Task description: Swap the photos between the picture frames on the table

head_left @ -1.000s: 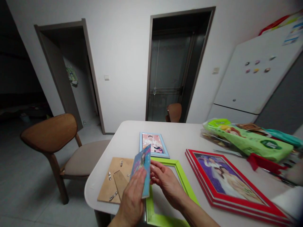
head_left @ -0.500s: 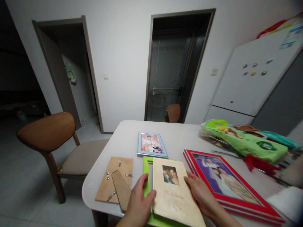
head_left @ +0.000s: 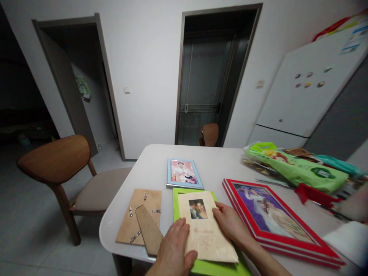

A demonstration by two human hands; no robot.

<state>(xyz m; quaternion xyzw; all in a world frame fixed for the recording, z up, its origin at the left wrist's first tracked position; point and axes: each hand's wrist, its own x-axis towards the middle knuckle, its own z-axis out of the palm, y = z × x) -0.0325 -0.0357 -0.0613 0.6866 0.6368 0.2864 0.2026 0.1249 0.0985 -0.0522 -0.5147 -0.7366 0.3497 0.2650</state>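
Lying over the lime-green frame (head_left: 218, 268) at the lower centre of the view, the cream sheet (head_left: 211, 234) is probably light and thin, more like card than soft paper. Its surface looks dry and matt, so slipping seems unlikely, but corners and edges could crease; it is best held by its two long edges, with fingertips clear of the small photograph (head_left: 197, 209). The left hand (head_left: 174, 243) lies along the left edge, fingers extended side by side, thumb spread over the lower-left part. The right hand (head_left: 228, 220) has its fingers bent at the right edge; whether they pinch or merely steady it cannot be told. The sheet is pale and roughly rectangular, its photograph of two people near the top, faint lettering (head_left: 203, 233) beneath, too small to read. At lower left lies a wooden backing board (head_left: 126, 228); at lower right, stacked red frames (head_left: 287, 241).
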